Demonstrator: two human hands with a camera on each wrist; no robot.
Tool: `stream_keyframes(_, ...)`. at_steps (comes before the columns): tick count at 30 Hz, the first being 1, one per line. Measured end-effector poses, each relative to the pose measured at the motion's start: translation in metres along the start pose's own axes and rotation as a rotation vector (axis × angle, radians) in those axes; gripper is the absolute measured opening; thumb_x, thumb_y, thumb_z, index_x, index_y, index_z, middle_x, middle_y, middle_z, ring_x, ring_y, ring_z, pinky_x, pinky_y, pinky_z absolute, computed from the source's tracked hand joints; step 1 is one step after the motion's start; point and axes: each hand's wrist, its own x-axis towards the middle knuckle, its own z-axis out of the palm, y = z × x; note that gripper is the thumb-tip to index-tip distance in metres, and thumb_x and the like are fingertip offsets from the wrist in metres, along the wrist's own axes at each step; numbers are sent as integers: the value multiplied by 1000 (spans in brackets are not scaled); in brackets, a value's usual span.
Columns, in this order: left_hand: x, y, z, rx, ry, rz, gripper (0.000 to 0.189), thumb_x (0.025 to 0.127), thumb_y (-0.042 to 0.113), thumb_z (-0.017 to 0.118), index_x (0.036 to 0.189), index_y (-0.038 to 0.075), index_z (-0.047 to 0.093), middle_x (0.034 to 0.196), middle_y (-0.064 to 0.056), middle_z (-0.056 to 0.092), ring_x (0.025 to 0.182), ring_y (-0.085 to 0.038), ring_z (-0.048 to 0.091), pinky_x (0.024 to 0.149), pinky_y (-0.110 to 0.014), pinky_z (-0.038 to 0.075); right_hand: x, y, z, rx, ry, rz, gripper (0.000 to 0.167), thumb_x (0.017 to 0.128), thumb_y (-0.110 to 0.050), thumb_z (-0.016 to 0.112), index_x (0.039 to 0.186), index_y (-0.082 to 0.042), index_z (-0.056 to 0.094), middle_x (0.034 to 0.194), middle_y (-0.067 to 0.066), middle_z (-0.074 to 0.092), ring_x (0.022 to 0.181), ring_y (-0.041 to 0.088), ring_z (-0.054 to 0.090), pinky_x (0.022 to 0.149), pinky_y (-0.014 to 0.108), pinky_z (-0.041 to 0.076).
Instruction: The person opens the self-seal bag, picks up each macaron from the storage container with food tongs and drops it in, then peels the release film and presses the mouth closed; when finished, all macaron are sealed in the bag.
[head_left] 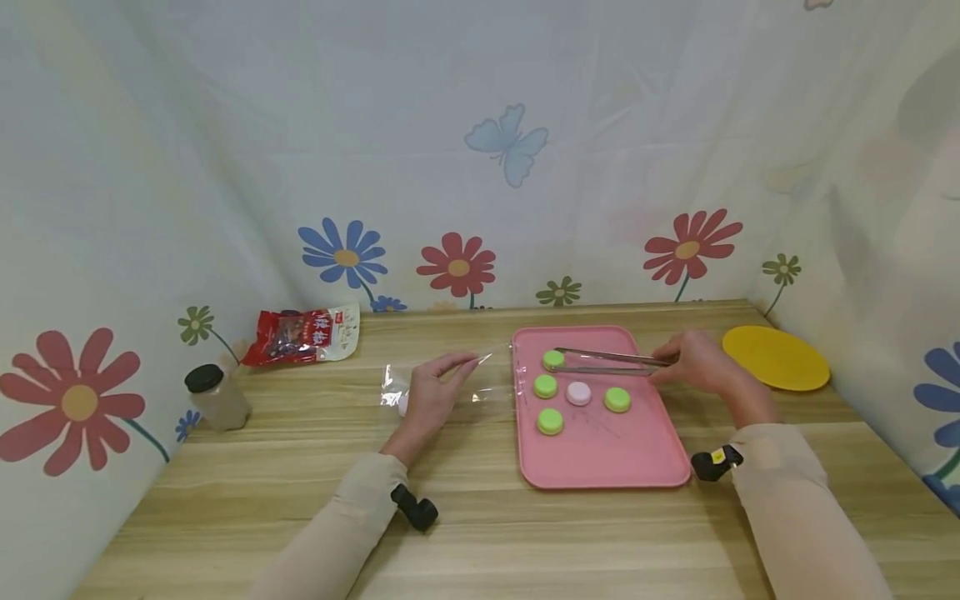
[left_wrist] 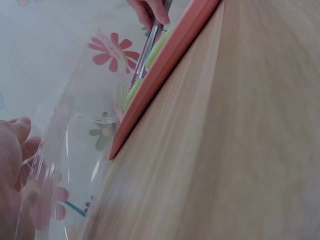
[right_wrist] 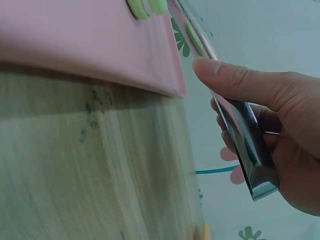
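Observation:
My left hand (head_left: 433, 392) pinches the edge of a clear plastic bag (head_left: 491, 393) to the left of the pink tray (head_left: 600, 462). Part of a pale round piece (head_left: 403, 405) shows behind that hand, at the bag. In my right hand (head_left: 697, 367) is a pair of metal tongs (head_left: 615, 357), gripped with the thumb along one arm, as the right wrist view shows. The tong tips lie on either side of a green macaron (head_left: 553, 360) at the tray's far left. Other green macarons (head_left: 550, 422) and one pale pink macaron (head_left: 578, 393) lie on the tray.
A yellow plate (head_left: 776, 358) lies at the right, beyond the right hand. At the back left is a red and white food packet (head_left: 303, 335), with a dark-lidded jar (head_left: 217, 397) nearer on the left. A flower-printed curtain (head_left: 510, 217) stands behind the wooden table (head_left: 480, 533).

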Motion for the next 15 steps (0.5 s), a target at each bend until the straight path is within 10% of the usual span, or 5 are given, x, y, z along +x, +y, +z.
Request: stream_keyframes(15,0,1,1,27,-16,-17,14,92,13,74,103,6,78,107,-5,75,107,-22,69,97,-38,54,0,10,6,-11,39,-64,34,77,-16,88,102,3,77,88,6,72,79,22,63,70,35,55)
